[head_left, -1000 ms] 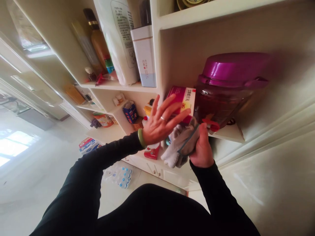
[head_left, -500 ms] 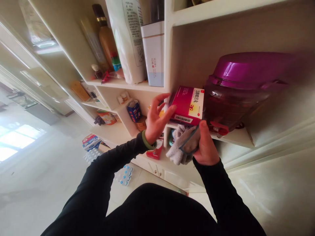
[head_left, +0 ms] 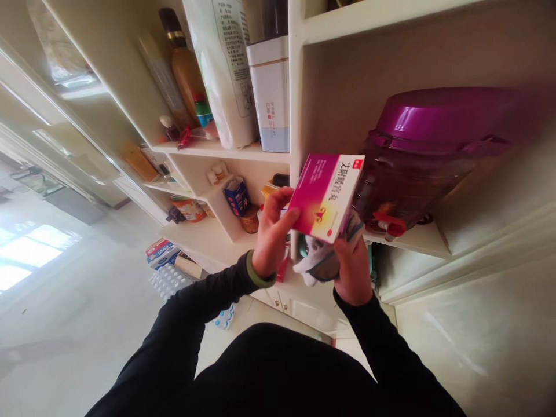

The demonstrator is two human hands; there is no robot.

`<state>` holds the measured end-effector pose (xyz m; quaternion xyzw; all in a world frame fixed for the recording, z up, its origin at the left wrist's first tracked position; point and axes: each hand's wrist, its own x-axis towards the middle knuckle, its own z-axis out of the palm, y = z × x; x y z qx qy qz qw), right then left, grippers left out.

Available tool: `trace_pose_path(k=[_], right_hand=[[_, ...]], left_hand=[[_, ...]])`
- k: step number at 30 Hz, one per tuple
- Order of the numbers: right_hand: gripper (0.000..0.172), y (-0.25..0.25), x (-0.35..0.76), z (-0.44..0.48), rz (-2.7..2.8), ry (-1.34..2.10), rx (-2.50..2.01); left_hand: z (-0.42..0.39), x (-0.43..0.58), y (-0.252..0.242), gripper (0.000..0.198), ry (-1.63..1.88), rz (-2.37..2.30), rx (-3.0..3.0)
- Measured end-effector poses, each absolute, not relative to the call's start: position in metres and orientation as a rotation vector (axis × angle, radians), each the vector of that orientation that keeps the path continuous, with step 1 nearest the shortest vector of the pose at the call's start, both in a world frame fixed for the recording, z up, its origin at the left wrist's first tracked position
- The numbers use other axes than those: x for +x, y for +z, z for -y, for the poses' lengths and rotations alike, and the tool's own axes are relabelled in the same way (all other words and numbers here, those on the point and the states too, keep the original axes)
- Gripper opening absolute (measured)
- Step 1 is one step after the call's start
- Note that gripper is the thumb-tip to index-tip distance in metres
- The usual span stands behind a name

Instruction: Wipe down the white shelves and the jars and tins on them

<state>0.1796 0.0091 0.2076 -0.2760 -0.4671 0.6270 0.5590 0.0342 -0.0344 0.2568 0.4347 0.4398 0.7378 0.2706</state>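
A purple and white medicine box (head_left: 324, 194) is tilted with its printed face toward me, in front of the shelf. My left hand (head_left: 271, 234) is closed on its left edge, thumb lying on the front face. Below the box, my right hand (head_left: 354, 263) is closed around a grey cloth (head_left: 324, 266) with a dark edge. The right fingertips come close to the box's lower corner; whether they touch it I cannot tell. Right behind the box stands a large clear jar with a purple lid (head_left: 434, 124) and a red tap (head_left: 390, 223).
White shelving (head_left: 296, 87) surrounds the hands. A pale tin (head_left: 270, 95), a white packet (head_left: 226, 75) and a brown bottle (head_left: 186, 72) stand on the upper left shelf. Lower down are a blue box (head_left: 236, 196), a brown jar (head_left: 249, 220) and blister packs (head_left: 169, 281).
My left hand has closed on the medicine box, which has come off the shelf and tipped up toward me. My right hand has moved left and slightly down with the cloth.
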Motion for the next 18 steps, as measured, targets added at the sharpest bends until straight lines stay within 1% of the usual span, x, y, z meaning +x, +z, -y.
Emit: trace_pose_path(k=[3, 5, 8, 14, 18], right_hand=[[0.076, 0.179, 0.184, 0.012, 1.185, 1.394, -0.683], [0.081, 0.162, 0.187, 0.027, 1.238, 1.408, -0.649], [0.085, 0.151, 0.187, 0.044, 1.307, 1.479, -0.59], [0.073, 0.148, 0.174, 0.058, 1.414, 1.646, -0.553], [0.07, 0.129, 0.159, 0.066, 1.501, 1.789, -0.663]], left_hand=[[0.064, 0.04, 0.246, 0.055, 1.944, -1.165, 1.18], [0.084, 0.042, 0.236, 0.062, 1.893, -1.164, 1.169], [0.11, 0.043, 0.218, 0.061, 1.885, -1.173, 1.09], [0.142, 0.035, 0.194, 0.061, 1.862, -1.122, 0.733], [0.157, 0.023, 0.165, 0.056, 1.91, -1.18, 0.43]])
